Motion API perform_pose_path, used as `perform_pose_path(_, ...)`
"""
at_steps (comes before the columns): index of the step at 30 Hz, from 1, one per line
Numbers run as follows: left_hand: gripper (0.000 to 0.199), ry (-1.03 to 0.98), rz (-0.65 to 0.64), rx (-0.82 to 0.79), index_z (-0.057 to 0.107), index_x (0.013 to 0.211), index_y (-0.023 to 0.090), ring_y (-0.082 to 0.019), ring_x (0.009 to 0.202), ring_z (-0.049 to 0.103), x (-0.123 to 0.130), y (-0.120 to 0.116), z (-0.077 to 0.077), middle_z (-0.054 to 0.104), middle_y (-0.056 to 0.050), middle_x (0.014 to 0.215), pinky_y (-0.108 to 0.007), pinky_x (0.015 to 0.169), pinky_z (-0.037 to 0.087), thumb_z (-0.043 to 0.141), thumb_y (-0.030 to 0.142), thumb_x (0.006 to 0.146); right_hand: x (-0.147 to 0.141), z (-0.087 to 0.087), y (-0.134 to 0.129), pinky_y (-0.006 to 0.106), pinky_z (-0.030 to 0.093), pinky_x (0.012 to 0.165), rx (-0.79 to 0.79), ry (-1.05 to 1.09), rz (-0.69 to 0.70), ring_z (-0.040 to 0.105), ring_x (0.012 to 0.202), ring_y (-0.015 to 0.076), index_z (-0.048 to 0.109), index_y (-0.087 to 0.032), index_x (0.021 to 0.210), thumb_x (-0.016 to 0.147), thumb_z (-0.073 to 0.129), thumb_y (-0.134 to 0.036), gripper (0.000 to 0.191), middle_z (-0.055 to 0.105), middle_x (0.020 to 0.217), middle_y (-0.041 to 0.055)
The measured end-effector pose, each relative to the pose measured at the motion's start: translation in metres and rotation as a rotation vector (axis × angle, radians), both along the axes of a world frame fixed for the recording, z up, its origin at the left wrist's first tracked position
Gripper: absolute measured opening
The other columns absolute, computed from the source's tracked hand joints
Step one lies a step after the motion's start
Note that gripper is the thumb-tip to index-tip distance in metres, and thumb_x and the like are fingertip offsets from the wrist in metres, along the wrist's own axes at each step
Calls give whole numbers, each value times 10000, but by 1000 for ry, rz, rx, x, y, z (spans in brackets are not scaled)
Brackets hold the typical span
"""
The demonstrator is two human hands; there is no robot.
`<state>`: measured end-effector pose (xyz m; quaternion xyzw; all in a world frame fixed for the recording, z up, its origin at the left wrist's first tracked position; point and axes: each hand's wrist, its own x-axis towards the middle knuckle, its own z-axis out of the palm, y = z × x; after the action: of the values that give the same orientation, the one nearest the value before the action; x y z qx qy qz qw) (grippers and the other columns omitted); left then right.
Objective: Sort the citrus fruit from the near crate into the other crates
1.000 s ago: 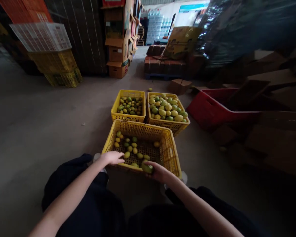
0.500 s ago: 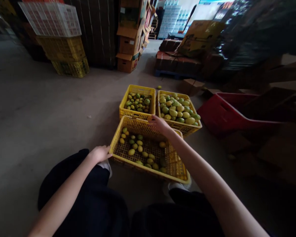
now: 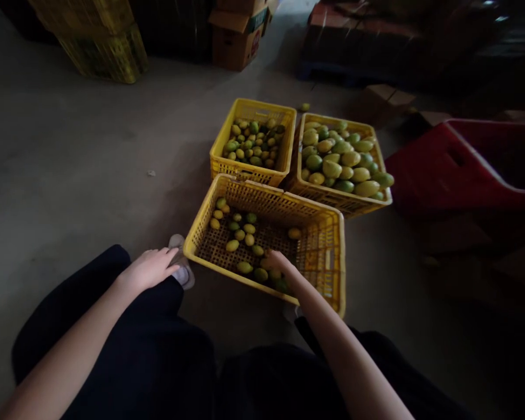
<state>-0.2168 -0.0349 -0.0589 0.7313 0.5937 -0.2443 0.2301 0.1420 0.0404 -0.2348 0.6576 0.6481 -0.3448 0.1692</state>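
A yellow crate [image 3: 332, 251] stands in front of my knees, with several green-yellow fruits [image 3: 245, 268] scattered on its slatted bottom. My right hand [image 3: 278, 262] reaches down inside it among the fruits near the front wall; its fingers point downward and their tips are hidden. Just left of the crate's corner, my left hand [image 3: 151, 268] is held above my knee and shoe, fingers apart and holding nothing. Behind stand two more yellow crates, the left one [image 3: 217, 137] holding smaller fruits and the right one [image 3: 347, 204] heaped with larger fruits.
At the right is a red bin [image 3: 433, 163], with cardboard pieces around it. A single fruit [image 3: 305, 107] lies on the floor behind the crates. Stacked yellow crates [image 3: 109, 52] and cardboard boxes [image 3: 231, 46] stand farther back.
My right hand has moved from the crate's back rim down among the fruits. My left hand has let go of the crate's left corner and moved left. The view has tilted downward.
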Motion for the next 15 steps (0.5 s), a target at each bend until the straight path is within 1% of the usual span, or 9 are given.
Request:
perform_pose_path(2,545,17,15,5,453,1406,154,-309,1185,572,1,2,-1,549,-157,1366,-411,996,418,360,416,938,-6,-19,14,291,467,792,1,-44,-9,608,1066,276,591,-133,1214,797,573,-200,423,644,1163,187)
perform_pose_path(3,542,27,28,3,458,1404,170,-305,1191,568,1,3,0,550,-148,1369,-405,1001,412,373,419,930,-9,-28,20,302,467,809,-2,-64,-17,598,1093,277,553,-138,1265,803,569,-193,465,618,1213,194)
perform_pose_path(5,542,47,60,-7,470,1400,199,-303,1198,564,3,7,2,547,-133,1378,-404,1011,404,402,424,912,-16,-43,27,334,464,843,-8,-89,-18,575,1139,290,516,-136,1307,811,555,-152,497,589,1257,207)
perform_pose_path(8,552,26,89,-8,466,1405,229,-299,1235,535,9,17,8,511,-110,1419,-411,1043,376,410,446,901,-22,-57,29,400,425,925,11,-106,-1,504,1229,321,527,-128,1293,818,519,-77,477,555,1301,227)
perform_pose_path(11,551,-18,96,-11,451,1415,259,-285,1262,511,18,27,15,491,-86,1441,-402,1071,347,416,457,903,-22,-63,27,429,360,1000,47,-78,35,430,1295,333,557,-129,1257,814,533,-67,448,541,1332,218)
perform_pose_path(13,550,-20,92,-32,440,1421,269,-284,1257,513,25,31,20,493,-77,1440,-399,1078,339,423,458,905,-17,-62,26,406,338,1019,67,-40,57,437,1288,325,580,-133,1225,799,590,-100,428,571,1306,202)
perform_pose_path(15,548,-13,77,-44,432,1426,267,-286,1254,514,30,33,24,494,-75,1439,-398,1079,337,425,455,911,-10,-56,26,372,346,1008,90,-14,55,480,1247,312,594,-140,1202,785,647,-165,421,601,1271,191)
